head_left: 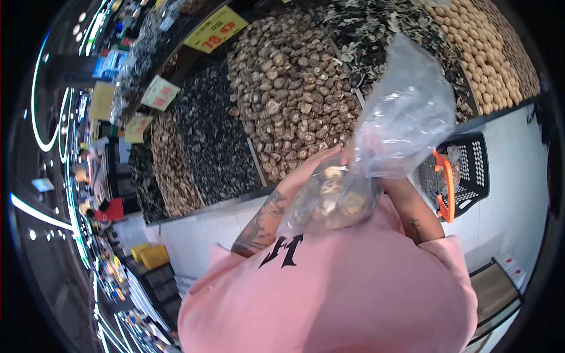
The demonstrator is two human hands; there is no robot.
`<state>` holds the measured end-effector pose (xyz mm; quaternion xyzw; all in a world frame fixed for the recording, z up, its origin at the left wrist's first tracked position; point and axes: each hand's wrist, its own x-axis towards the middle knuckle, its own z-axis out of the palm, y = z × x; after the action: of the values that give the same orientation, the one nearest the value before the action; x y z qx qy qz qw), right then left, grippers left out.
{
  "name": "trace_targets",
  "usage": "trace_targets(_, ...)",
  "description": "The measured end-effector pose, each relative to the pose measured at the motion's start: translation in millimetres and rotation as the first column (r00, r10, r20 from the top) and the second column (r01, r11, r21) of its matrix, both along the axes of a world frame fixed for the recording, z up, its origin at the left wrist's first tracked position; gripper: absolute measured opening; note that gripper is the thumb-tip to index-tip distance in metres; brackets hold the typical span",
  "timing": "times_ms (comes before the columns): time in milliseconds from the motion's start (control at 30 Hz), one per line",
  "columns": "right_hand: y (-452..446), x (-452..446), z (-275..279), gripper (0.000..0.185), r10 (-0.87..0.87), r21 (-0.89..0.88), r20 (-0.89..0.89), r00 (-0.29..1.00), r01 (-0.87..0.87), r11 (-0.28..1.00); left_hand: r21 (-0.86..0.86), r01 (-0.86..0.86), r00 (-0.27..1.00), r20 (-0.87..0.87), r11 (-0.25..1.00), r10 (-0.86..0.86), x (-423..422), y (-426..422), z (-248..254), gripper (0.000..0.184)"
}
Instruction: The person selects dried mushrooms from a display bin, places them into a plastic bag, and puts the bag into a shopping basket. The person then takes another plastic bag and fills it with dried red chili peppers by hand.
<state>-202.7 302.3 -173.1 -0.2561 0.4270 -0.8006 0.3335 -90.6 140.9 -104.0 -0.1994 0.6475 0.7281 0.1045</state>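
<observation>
Bin of mushrooms [294,88], heaped with brown caps; bin of black dried pieces [212,129] alongside. Black basket [484,170], orange handle [450,185], bagged goods inside. Clear plastic bag [412,106] before chest: top puffed, crinkled; neck gathered; pale-brown pieces [341,197] below. Right hand [331,157] reaching forward, gripping bag's neck. Left hand [385,173] behind plastic, grip unclear.

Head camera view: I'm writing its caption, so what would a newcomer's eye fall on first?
Probably the shiny clear bag of mushrooms, held before the pink shirt. Next, the broad mushroom heap beyond it, and the orange handle on the black basket at the view's right.
</observation>
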Motion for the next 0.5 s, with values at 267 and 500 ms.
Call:
trace_targets(267, 54.8, -45.6, 35.4, 0.04, -0.063, -0.128, 0.171, 0.983, 0.086, 0.988, 0.276, 0.088, 0.996, -0.042, 0.957, -0.079, -19.6, 20.3, -77.3, 0.052)
trace_targets(500, 60.1, -44.8, 29.8, 0.034, -0.22, -0.089, 0.341, 0.914, 0.265, 0.96, 0.523, -0.045, 0.985, -0.117, 0.851, 0.124, 7.0, 15.8, -107.7, 0.046)
